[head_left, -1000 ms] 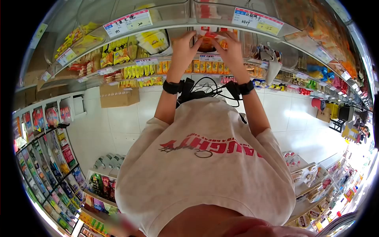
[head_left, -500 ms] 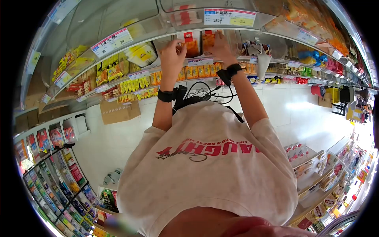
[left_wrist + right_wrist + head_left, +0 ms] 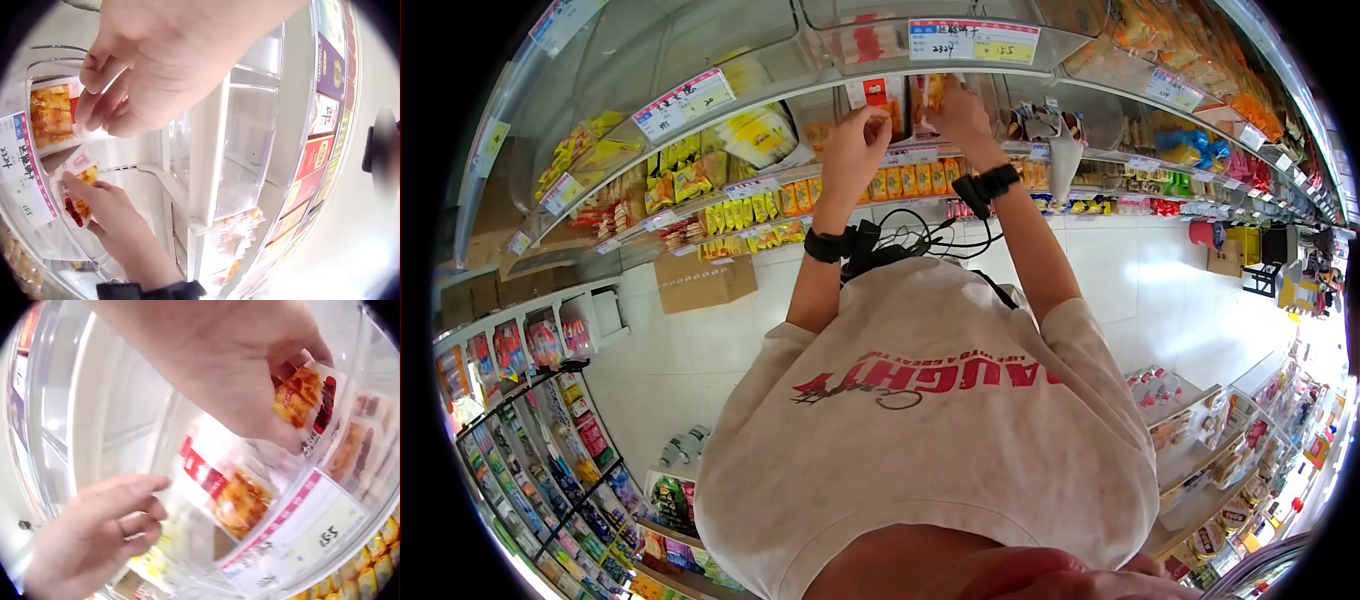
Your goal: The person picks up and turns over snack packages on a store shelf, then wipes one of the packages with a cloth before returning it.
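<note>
My right hand [image 3: 966, 125] grips a snack packet [image 3: 299, 400] between thumb and fingers, inside a clear shelf bin. The packet shows orange-yellow food and a dark red label; my palm covers part of it. To its left, a second snack packet [image 3: 242, 503] with a red band leans behind the price tag [image 3: 300, 534]. Close to this second packet hovers my left hand [image 3: 855, 160], its fingers loosely bent and holding nothing. In the left wrist view, the left hand's fingertips [image 3: 94, 119] overlap the red band of the second packet [image 3: 51, 115].
Yellow packets [image 3: 755, 135] fill the bin to the left. A clear shelf front with a price card [image 3: 975, 42] runs above the hands. Below, a lower shelf holds a row of orange packets [image 3: 910, 180]. A cardboard box [image 3: 705, 280] sits on the floor.
The hands were together at a red-and-white packet a second ago, then moved apart. In the last half second the right-hand packet has turned and tilted, while the left hand moved slightly right.
</note>
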Demonstrator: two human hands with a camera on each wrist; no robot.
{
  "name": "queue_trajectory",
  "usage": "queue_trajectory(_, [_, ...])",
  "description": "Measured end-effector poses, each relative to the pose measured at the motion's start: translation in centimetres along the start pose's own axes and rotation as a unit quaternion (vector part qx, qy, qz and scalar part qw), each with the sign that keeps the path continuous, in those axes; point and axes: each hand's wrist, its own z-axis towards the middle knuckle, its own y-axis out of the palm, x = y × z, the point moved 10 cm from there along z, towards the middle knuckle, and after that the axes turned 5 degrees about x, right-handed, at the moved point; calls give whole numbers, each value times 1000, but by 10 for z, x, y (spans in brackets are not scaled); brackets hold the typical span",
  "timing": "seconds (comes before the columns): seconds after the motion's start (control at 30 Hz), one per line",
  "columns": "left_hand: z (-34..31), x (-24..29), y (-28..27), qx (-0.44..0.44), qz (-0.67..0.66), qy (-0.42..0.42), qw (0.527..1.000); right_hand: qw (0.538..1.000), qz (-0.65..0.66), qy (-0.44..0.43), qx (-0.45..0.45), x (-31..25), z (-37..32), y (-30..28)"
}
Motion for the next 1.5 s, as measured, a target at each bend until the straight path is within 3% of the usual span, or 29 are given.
queue_trajectory(0.07, [2,3,4,-13,-29,-8,999,985,140,-59,77,-8,-16,-32])
queue_trajectory(0.1, [1,3,7,-18,-49,-13,999,959,279,-35,40,-5,-28,-33])
queue_trajectory(0.17, [-2,1,17,-41,-93,-35,994,845,534,19,-36,0,-50,-33])
queue_trajectory(0.23, [-2,-7,35,-76,-143,-68,984,774,617,-34,-136,-1,-66,-26])
queue_trajectory(0.3, [-6,-25,56,-81,-213,-88,970,549,799,89,-229,-23,-104,-30])
queue_trajectory(0.33, [-5,-21,59,-73,-229,-94,966,575,782,158,-183,-3,-105,-20])
queue_trajectory(0.43, [-4,-1,52,-35,-231,-73,970,510,810,124,-260,-15,-111,-17])
queue_trajectory(0.47, [-3,6,48,-21,-225,-59,972,577,780,61,-232,-15,-113,-23])
queue_trajectory(0.57, [-3,17,51,-41,-217,-48,974,700,695,61,-154,-15,-120,-35])
queue_trajectory(0.6, [-4,21,49,-39,-220,-50,973,664,727,58,-164,-15,-122,-38])
queue_trajectory(0.7, [-7,50,34,-44,-212,-28,976,662,729,60,-163,-14,-129,-47])
queue_trajectory(1.0, [-15,70,24,-44,-238,-34,970,644,745,46,-166,-26,-141,-63])
queue_trajectory(1.13, [-21,78,10,46,-60,49,996,794,605,9,-52,-17,-129,-70])
queue_trajectory(1.2, [-25,86,26,-4,-112,59,992,865,502,21,-8,-19,-128,-78])
queue_trajectory(1.23, [-28,96,30,-24,-120,71,990,841,541,25,-9,-23,-126,-70])
queue_trajectory(1.3, [-34,80,43,-48,-229,-35,971,791,611,37,-9,-26,-126,-55])
queue_trajectory(1.33, [-37,70,49,-62,-285,-87,953,799,600,26,-30,-34,-127,-54])
queue_trajectory(1.43, [-31,40,30,-93,-155,-109,977,888,436,-139,38,-50,-124,-67])
queue_trajectory(1.47, [-29,31,25,-116,-137,-127,976,907,372,-127,151,-47,-125,-77])
queue_trajectory(1.5, [-28,30,23,-113,-215,-133,961,910,390,-105,92,-41,-117,-63])
